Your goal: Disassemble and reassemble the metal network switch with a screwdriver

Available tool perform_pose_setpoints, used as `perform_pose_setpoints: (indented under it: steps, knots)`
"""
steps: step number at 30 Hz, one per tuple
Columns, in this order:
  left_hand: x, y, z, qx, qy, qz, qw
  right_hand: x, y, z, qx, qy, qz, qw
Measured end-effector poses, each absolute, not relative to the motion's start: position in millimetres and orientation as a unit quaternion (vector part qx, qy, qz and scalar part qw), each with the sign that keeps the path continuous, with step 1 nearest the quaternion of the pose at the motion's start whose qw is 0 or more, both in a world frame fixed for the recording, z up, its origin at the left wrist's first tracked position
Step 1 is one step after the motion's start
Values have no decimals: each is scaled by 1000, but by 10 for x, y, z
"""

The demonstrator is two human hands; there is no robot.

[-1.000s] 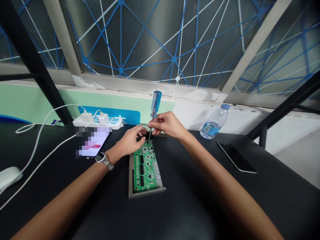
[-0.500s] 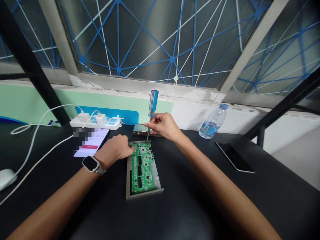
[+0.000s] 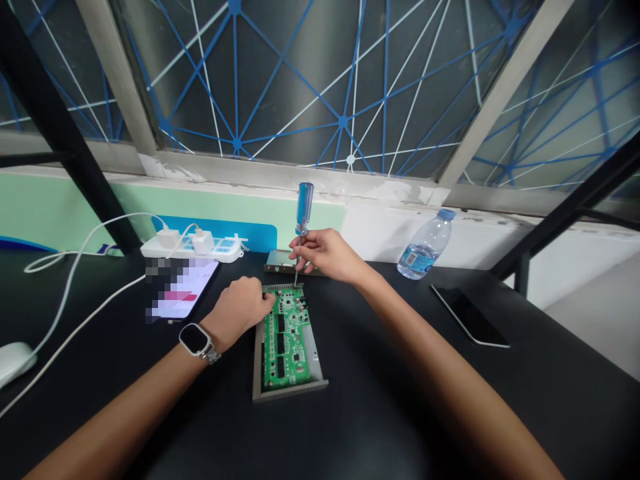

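Note:
A green circuit board (image 3: 290,340) lies in a shallow grey metal tray (image 3: 257,367) on the black desk. My right hand (image 3: 327,253) pinches the shaft of a screwdriver (image 3: 305,207) with a clear blue handle. The screwdriver is nearly upright, its tip at the board's far right corner. My left hand (image 3: 245,303) is closed at the tray's far left edge, thumb over the board; its other fingers are mostly hidden. A watch (image 3: 195,339) is on the left wrist. Behind the right hand lies another metal piece (image 3: 275,261), partly covered.
At the back left is a white power strip (image 3: 227,249) with chargers and cables; a lit phone (image 3: 185,293) lies before it. A white mouse (image 3: 17,363) is at far left. On the right are a water bottle (image 3: 425,247) and a dark phone (image 3: 467,313).
The screwdriver's handle has tilted slightly left, and the right fingers have shifted on its shaft. My left hand has moved slightly right along the tray's edge. Board and tray stay nearly in place.

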State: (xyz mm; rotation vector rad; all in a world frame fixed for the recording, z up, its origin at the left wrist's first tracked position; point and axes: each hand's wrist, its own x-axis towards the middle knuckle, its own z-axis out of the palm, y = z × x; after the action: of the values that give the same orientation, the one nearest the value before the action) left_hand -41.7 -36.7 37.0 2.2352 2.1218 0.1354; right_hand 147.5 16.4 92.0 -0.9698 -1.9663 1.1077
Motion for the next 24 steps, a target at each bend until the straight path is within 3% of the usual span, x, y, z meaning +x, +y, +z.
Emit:
perform_pose_setpoints:
  steps: [11,24]
  knots:
    - [-396,-395,381,718,692,54,43,1394,132,915,-325,-749,398,418]
    - [-443,-422,286,725,685,70,37,1479,125,928,-370,-799,291,374]
